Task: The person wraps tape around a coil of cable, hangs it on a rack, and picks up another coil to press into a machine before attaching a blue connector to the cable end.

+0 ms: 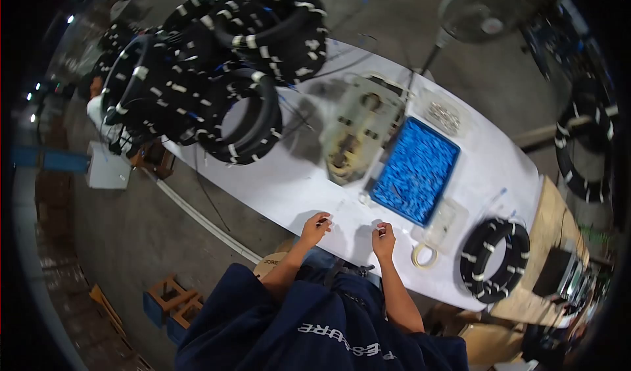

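My left hand (pixel 317 227) is just above the near edge of the white table (pixel 289 193), thumb and fingers drawn together. Something small and pale may show at its fingertips, too tiny to name. A short way to the right, my right hand (pixel 383 241) is also closed in a pinch, and what it holds, if anything, cannot be made out. The hands are apart. Beyond them stands a pale bench machine (pixel 360 131) with worn, yellowish parts. Beside it lies a blue tray (pixel 374 195) filled with small blue pieces, nearest my right hand.
Bundled black coils (pixel 263 124) are piled on the left, with another black coil (pixel 470 259) at the right. A roll of tape (pixel 424 256), a clear box (pixel 448 225) and a small-parts container (pixel 444 116) flank the tray. A fan (pixel 483 12) stands behind the table.
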Motion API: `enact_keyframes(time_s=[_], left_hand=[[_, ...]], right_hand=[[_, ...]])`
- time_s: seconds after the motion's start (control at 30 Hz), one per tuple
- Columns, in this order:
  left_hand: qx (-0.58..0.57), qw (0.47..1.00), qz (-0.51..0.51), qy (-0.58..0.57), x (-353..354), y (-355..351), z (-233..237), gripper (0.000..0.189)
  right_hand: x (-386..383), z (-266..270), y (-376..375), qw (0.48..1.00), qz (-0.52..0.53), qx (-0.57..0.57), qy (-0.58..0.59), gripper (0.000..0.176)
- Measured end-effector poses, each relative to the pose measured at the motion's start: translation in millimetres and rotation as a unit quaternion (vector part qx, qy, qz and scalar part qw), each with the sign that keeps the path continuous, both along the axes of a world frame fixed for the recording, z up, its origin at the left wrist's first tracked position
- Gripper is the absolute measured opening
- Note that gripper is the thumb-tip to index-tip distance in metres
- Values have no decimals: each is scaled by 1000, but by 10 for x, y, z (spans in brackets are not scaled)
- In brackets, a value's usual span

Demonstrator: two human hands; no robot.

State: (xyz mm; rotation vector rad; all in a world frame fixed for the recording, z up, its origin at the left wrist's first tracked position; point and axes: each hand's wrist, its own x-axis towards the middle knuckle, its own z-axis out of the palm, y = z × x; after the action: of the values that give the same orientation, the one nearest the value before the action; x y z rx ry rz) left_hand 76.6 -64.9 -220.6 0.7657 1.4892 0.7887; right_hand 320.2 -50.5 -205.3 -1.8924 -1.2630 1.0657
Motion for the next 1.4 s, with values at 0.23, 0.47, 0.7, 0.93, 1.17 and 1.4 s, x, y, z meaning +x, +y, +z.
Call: enact_keyframes(time_s=[0.23, 0.47, 0.7, 0.93, 1.17, 1.4], left_hand=[[4, 980, 195, -47, -1174, 129, 185, 29], [105, 861, 497, -29, -2586, 654, 390, 24], [186, 845, 476, 159, -3602, 1372, 760, 40], [167, 861, 319, 360, -3963, 2060, 708, 67], [182, 867, 348, 306, -4027, 2061, 362, 60], [179, 878, 400, 190, -3967, 2044, 494, 64]], right_hand=[[-1143, -120, 749, 991, 96, -73, 56, 18], [-2317, 323, 1416, 960, 52, -60, 270, 5], [-3379, 842, 2476, 981, -40, -12, 189, 52], [-4030, 946, 2616, 994, -92, 25, -51, 91], [-4133, 1178, 2639, 944, -268, -166, 95, 116], [-4081, 764, 2547, 985, -151, 77, 24, 82]])
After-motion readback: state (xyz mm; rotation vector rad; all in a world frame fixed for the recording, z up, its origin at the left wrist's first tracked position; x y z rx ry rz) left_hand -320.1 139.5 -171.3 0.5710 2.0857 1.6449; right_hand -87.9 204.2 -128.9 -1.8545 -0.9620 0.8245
